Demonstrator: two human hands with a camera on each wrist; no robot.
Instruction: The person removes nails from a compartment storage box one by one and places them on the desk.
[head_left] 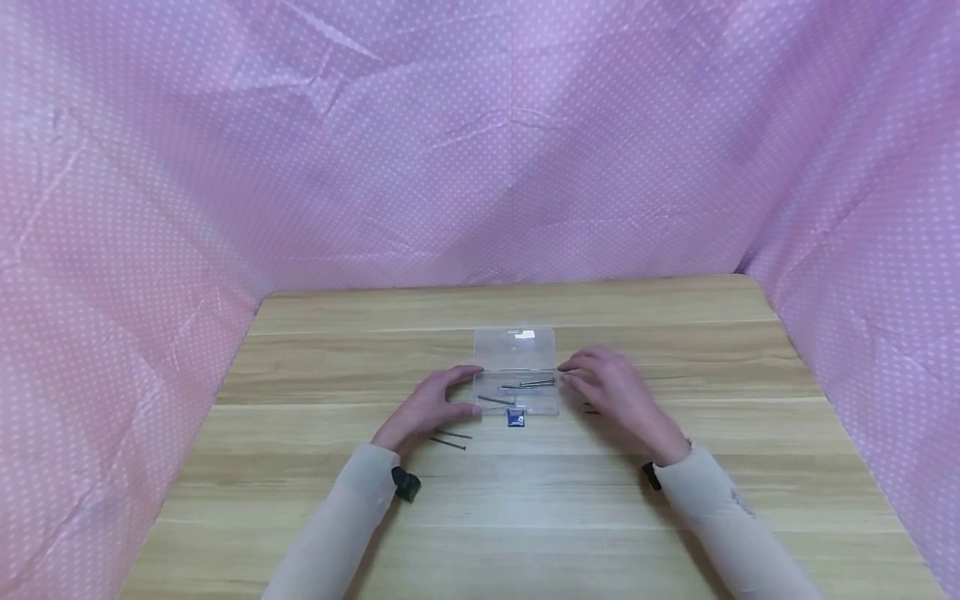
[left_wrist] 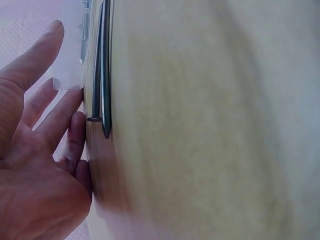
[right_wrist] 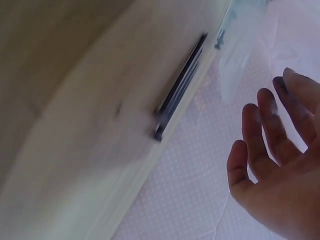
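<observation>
A clear plastic box [head_left: 537, 403] lies with its lid [head_left: 513, 348] folded back, and several nails [head_left: 537, 383] are inside it. On its front edge is a small blue tag [head_left: 516, 418]. My left hand [head_left: 429, 403] is at the box's left side, thumb and fingers spread, fingertips at its edge. Two nails [left_wrist: 105, 75] lie on the table beside that hand. My right hand [head_left: 611, 387] is by the box's right side with fingers slightly bent; the right wrist view shows nothing held. Loose nails [right_wrist: 182, 80] lie under the right hand, partly hidden in the head view.
The wooden table [head_left: 525, 500] has light grain and rounded far corners. Pink dotted cloth [head_left: 480, 167] hangs behind it and along both sides. A dark band with a small device [head_left: 406, 483] sits at the left wrist.
</observation>
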